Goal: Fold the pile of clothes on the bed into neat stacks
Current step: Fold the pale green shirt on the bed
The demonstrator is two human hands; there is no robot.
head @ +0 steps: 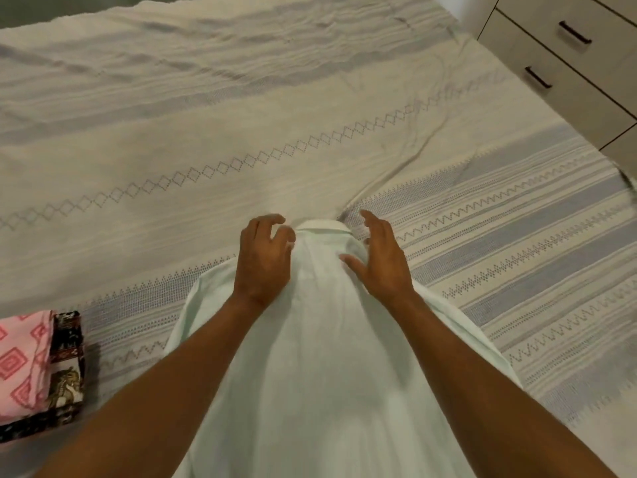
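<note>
A pale mint-white collared shirt (pixel 310 357) lies flat on the bed, its collar pointing away from me. My left hand (pixel 263 257) hovers over the shirt's left shoulder, fingers loosely curled near the collar and holding nothing. My right hand (pixel 382 257) is over the right shoulder, fingers spread and slightly bent, thumb touching the fabric below the collar. At the left edge sits a stack of folded clothes: a pink patterned piece (pixel 20 360) on top of a dark printed one (pixel 67 367).
The bed is covered by a cream bedspread (pixel 206 150) with grey-blue woven stripes and diamond lines, creased beyond the collar. A white drawer unit (pixel 565 56) with black handles stands at the upper right, beside the bed's edge.
</note>
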